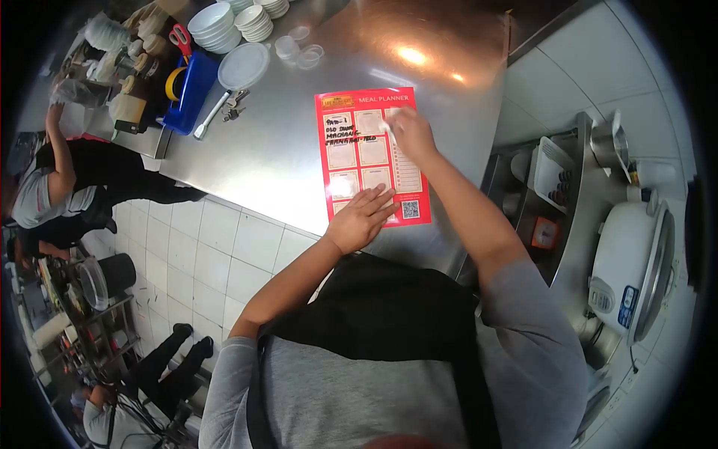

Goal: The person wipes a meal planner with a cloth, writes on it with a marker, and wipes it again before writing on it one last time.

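Observation:
A red meal planner sheet (pixel 364 155) with pale boxes lies on the steel table in front of me. Black handwriting runs across its upper left boxes, and a QR code is printed in the lower right corner. My left hand (pixel 362 220) rests flat on the sheet's lower part, fingers stretched out. Over the upper right part, my right hand (pixel 410 133) is closed, with a small white wad (pixel 385 127) showing at its fingertips. The wad's material is too blurred to tell.
The steel table (pixel 284 142) bears a blue bin (pixel 191 93), red scissors (pixel 180 39), stacked white bowls (pixel 213 27), clear cups (pixel 310 57) and keys (pixel 236 104). A rice cooker (pixel 624 254) stands right. Two other people (pixel 45 187) are at the left.

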